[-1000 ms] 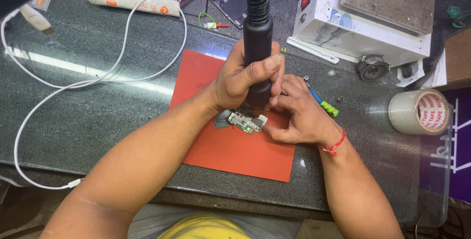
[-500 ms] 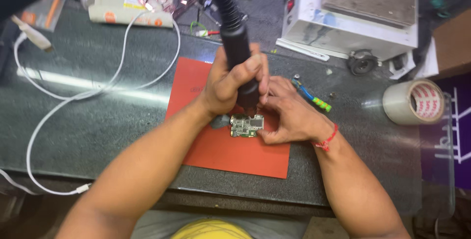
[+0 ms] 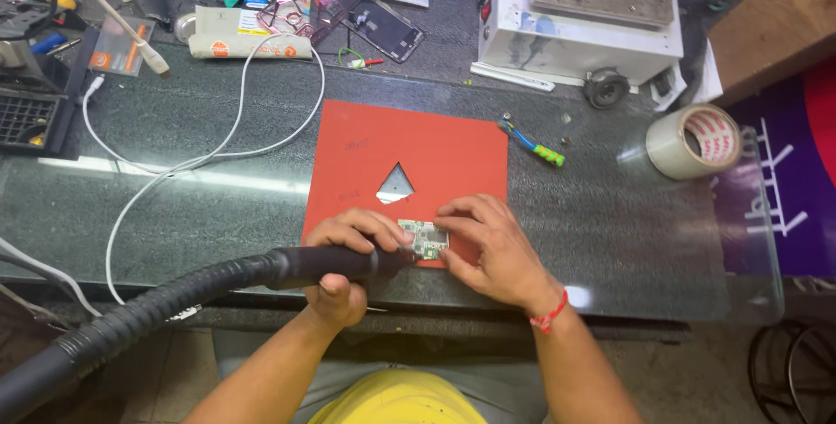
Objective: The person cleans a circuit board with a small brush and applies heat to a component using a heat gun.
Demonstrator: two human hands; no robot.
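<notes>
As the left hand [image 3: 353, 254] grips it, the black nozzle [image 3: 335, 265] points right, lying level.

Tape roll [image 3: 694, 141], white cable [image 3: 218, 150] (looping), screwdriver [image 3: 533, 145]

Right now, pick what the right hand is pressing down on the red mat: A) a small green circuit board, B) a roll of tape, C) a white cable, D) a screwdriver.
A: the right hand has its fingertips on a small green circuit board lying on the red mat, while the left hand grips a black hose tool pointed at it.
</notes>
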